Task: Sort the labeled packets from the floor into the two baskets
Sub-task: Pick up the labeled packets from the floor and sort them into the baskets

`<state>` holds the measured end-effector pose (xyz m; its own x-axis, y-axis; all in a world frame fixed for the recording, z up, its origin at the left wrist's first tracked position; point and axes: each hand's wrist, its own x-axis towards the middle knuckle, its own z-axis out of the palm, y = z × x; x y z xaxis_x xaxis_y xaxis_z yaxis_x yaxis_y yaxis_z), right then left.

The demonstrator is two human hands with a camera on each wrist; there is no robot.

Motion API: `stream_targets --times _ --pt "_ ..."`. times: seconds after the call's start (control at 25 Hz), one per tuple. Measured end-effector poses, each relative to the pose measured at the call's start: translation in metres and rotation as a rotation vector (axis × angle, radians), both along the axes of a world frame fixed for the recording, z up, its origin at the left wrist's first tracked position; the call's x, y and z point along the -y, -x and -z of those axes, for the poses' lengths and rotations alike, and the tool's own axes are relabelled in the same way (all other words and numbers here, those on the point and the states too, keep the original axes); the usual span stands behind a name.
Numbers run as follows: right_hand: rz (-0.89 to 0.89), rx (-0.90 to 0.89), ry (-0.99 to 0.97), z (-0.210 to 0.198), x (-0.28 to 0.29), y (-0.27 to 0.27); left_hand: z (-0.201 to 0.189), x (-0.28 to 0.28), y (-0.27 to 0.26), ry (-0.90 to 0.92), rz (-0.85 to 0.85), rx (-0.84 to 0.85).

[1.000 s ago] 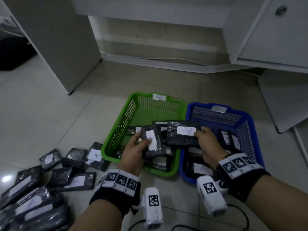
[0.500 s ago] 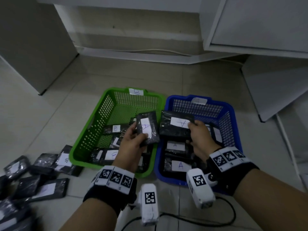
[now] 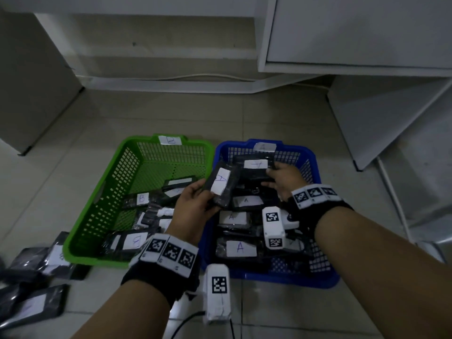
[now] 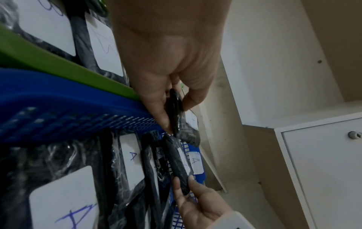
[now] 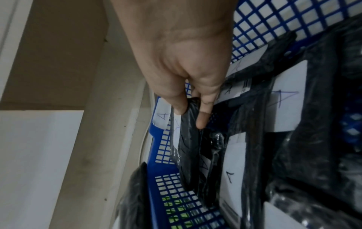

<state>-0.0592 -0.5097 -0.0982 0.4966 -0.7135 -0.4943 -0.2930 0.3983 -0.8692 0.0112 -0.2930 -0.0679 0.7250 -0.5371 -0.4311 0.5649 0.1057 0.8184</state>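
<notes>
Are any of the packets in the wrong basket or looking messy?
None that I can read. The green basket tagged B shows B packets, the blue basket tagged A shows A packets. They lie jumbled and overlapping, some labels hidden. Both hands hold A packets over the blue one.

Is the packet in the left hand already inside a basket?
No. The left hand grips the A packet above the blue basket rim.

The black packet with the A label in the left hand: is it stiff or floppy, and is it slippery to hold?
The packet probably is fairly stiff: gripped at its lower end by the left hand, it stands out without drooping. Its glossy, crinkled wrap may be slippery. It seems light, since a thumb and the fingers carry it.
</notes>
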Motion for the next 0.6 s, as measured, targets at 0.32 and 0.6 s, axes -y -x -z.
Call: stream_targets --times 0.32,0.6 --pt "-0.533 -0.407 0.615 0.019 -0.003 -0.002 0.007 -0.005 -0.005 0.002 -0.036 0.047" --pt "-0.281 -0.049 0.495 -0.011 -0.042 0.014 -0.002 0.006 -0.004 -0.072 0.012 0.126"
